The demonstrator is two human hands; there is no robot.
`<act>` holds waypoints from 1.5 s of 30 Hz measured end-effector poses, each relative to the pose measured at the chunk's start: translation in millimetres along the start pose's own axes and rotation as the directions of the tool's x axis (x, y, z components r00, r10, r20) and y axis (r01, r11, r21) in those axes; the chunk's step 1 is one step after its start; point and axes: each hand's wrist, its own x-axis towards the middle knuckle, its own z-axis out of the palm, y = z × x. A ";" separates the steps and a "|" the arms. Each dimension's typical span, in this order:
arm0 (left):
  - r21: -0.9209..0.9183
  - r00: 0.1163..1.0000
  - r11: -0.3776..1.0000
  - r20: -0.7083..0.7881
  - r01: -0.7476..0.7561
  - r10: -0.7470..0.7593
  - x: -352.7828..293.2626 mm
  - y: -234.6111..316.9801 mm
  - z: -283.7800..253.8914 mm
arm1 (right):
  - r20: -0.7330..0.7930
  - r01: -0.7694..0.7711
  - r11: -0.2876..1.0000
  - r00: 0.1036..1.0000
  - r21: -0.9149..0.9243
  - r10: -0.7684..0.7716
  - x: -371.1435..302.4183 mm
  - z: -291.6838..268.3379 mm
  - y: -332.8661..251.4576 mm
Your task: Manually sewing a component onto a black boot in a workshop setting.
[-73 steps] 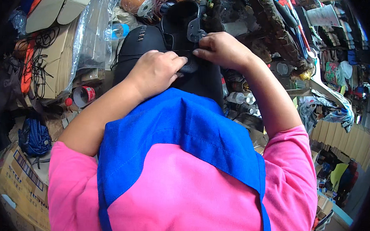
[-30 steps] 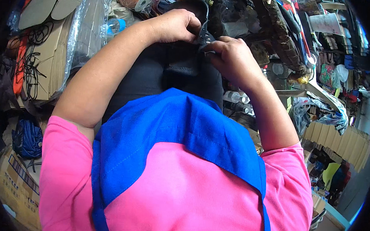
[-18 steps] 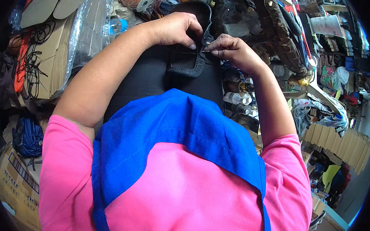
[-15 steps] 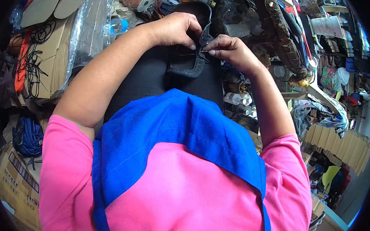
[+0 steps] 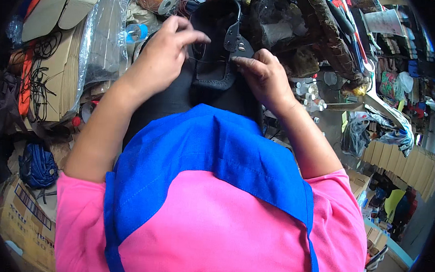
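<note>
A black leather piece (image 5: 215, 76) with a curved, hole-punched edge and a rectangular opening lies across my dark-clad lap. It looks like a shoe or sandal upper, with stitching along its lower rim. My left hand (image 5: 165, 58) is raised to its left, somewhat blurred, index finger extended and the other fingers curled. A thin thread (image 5: 202, 61) stretches between that hand and the leather. At the right edge, my right hand (image 5: 264, 71) pinches thumb and forefinger together beside the holes; whatever is between its fingertips is too small to make out.
Beyond the lap are an orange-brown thread spool (image 5: 156, 0) and a worn wooden beam (image 5: 333, 38). Flattened cardboard (image 5: 62, 66) and a plastic-wrapped stack (image 5: 103, 44) stand at left. Several small bottles (image 5: 309, 94) sit at right, and a printed carton (image 5: 25, 224) is at lower left.
My left hand has moved off the leather, leftward and toward me, with its index finger now extended. My right hand has shifted slightly downward. More of the leather piece shows.
</note>
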 end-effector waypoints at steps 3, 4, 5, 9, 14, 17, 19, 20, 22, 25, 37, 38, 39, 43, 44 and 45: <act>-0.132 0.989 0.982 0.078 0.136 -0.127 -16.6 23.3 -0.4 | 0.003 0.006 0.987 1.000 -0.162 -0.006 -7.1 2.2 -13.4; -0.055 0.997 0.995 0.003 0.079 -0.079 -22.4 26.8 5.2 | 0.039 -0.010 0.985 0.999 -0.171 0.017 -10.4 4.8 -13.6; -0.053 0.997 0.995 0.003 0.080 -0.080 -25.5 24.8 8.7 | 0.038 -0.009 0.985 0.999 -0.170 0.016 -11.6 6.2 -14.9; 0.437 0.996 0.898 -0.040 -0.060 0.086 -26.4 19.8 20.3 | 0.052 -0.071 0.996 0.996 -0.052 0.074 -14.1 7.2 -7.0; 0.216 0.986 0.973 -0.126 -0.082 0.111 -11.3 3.2 25.5 | 0.276 -0.283 0.851 0.946 0.442 0.170 -1.0 -4.6 18.6; 0.236 0.995 0.971 -0.071 -0.050 0.069 -8.6 -0.5 26.4 | 0.431 -0.364 0.821 0.888 0.440 0.162 16.0 -17.8 23.8; 0.250 0.996 0.967 -0.063 -0.045 0.062 -7.6 -2.1 27.6 | 0.454 -0.369 0.822 0.878 0.434 0.155 24.1 -18.3 30.0; 0.262 0.997 0.964 -0.054 -0.043 0.059 -7.1 -2.3 28.0 | 0.476 -0.376 0.824 0.867 0.425 0.150 27.3 -19.1 32.2; 0.272 0.996 0.960 -0.052 -0.060 0.076 -5.6 -3.6 28.5 | 0.480 -0.350 0.841 0.868 0.412 0.126 32.7 -20.8 35.5; 0.280 0.997 0.959 -0.042 -0.044 0.058 -4.8 -3.5 27.9 | 0.501 -0.314 0.866 0.861 0.390 0.087 39.6 -23.3 35.5; 0.267 0.999 0.964 0.035 -0.010 0.001 0.3 -3.1 29.8 | 0.520 -0.321 0.832 0.853 0.452 0.047 41.2 -20.4 37.6; 0.235 0.998 0.972 0.060 0.003 -0.018 2.0 -3.8 29.5 | 0.528 -0.329 0.822 0.848 0.464 0.041 41.4 -20.1 38.2; 0.237 0.998 0.972 0.058 0.003 -0.017 4.5 -4.0 29.9 | 0.536 -0.337 0.812 0.844 0.476 0.036 41.4 -19.8 38.5; 0.202 0.992 0.977 0.120 -0.069 0.045 15.5 -5.3 31.4 | 0.558 -0.375 0.786 0.829 0.492 0.046 41.7 -18.8 36.7; 0.199 0.990 0.975 0.120 -0.098 0.075 17.6 -5.3 30.9 | 0.521 -0.343 0.812 0.852 0.472 0.057 39.0 -19.4 34.8; 0.201 0.990 0.974 0.121 -0.100 0.076 16.2 -3.9 29.9 | 0.483 -0.312 0.837 0.873 0.450 0.066 36.3 -19.8 32.5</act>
